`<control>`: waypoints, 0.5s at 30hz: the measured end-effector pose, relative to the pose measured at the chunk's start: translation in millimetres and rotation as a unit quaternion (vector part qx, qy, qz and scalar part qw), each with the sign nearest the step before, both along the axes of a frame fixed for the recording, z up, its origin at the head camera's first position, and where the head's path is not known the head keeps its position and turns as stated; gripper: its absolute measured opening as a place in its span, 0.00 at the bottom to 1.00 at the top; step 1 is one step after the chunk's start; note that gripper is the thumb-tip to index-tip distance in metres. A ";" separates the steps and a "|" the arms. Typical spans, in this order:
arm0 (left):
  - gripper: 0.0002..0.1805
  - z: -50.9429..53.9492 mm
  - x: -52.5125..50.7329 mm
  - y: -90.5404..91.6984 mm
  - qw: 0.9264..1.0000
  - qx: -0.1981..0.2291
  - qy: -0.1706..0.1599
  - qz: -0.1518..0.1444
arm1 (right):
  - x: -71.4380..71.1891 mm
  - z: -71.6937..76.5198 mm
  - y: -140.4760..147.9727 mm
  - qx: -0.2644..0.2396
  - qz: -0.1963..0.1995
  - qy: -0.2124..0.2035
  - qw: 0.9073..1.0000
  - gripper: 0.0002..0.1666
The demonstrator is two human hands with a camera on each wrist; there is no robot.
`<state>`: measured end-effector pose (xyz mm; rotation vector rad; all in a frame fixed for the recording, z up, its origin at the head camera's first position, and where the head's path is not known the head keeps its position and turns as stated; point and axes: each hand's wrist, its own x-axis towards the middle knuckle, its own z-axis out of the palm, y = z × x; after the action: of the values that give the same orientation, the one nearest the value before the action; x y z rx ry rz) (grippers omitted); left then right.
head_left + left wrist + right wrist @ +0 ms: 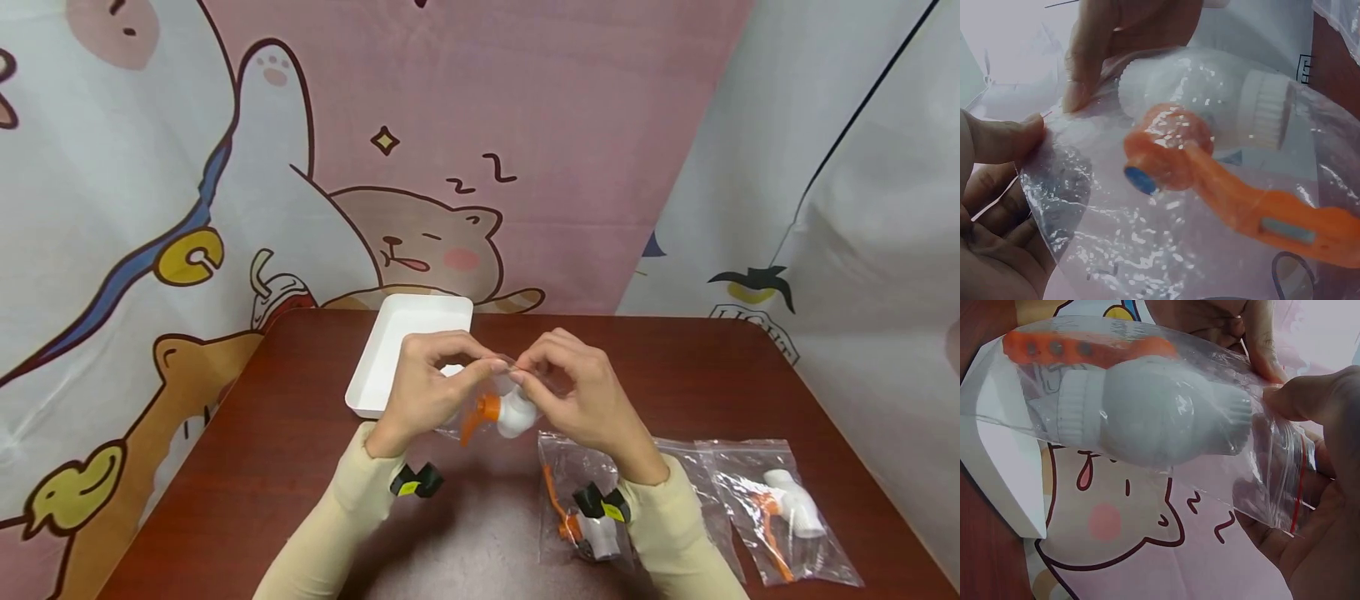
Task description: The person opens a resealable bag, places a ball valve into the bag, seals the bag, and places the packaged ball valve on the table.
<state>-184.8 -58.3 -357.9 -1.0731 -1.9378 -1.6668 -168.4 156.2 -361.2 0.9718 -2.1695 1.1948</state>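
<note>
Above the middle of the table, both hands pinch the zip edge of a clear zip bag (1269, 478). Inside hangs a white plastic valve (516, 414) with a long orange lever handle (1254, 203) and a round orange hub. My left hand (433, 382) grips the edge between thumb and fingers, close beside the right fingertips. My right hand (583, 393) pinches the same edge from the other side; a red zip line shows near it in the right wrist view. Whether the zip is parted cannot be made out.
A white tray (367, 385) stands behind the left hand. On the table's right lie a bagged valve (600, 537) partly under the right forearm and another bagged valve (798, 504) near the right edge. A printed cloth (585, 167) hangs behind the table.
</note>
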 end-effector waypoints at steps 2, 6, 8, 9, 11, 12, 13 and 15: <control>0.01 1.1 -0.4 -0.9 1.000 0.000 0.001 0.002 | 0.0 0.7 1.8 0.006 -0.001 0.005 1.000 0.07; 0.02 3.9 -0.5 -4.8 1.000 0.017 -0.014 0.014 | -0.5 3.4 6.8 0.015 0.001 0.015 1.000 0.07; 0.03 4.4 -0.5 -6.6 0.999 0.024 -0.029 0.020 | -1.4 3.9 8.9 0.019 0.002 0.018 1.000 0.07; 0.03 4.5 -0.6 -7.3 0.999 0.026 -0.036 0.023 | -2.0 3.4 9.7 0.020 0.002 0.018 1.000 0.08; 0.03 4.4 -0.8 -7.9 0.998 0.023 -0.045 0.026 | -2.9 2.5 10.3 0.022 0.004 0.018 1.000 0.08; 0.03 4.3 -0.9 -8.0 0.998 0.022 -0.049 0.027 | -3.1 2.1 10.3 0.023 0.004 0.016 1.000 0.08; 0.04 4.3 -1.0 -7.9 0.998 0.022 -0.050 0.027 | -3.3 1.9 10.3 0.024 0.003 0.016 1.000 0.08; 0.04 4.9 -1.1 -7.5 0.998 0.024 -0.051 0.027 | -3.2 1.7 10.2 0.026 0.002 0.015 1.000 0.07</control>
<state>-185.9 -65.7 -353.0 -0.9251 -1.9600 -1.7606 -171.6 166.3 -359.5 1.0091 -2.1852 1.1231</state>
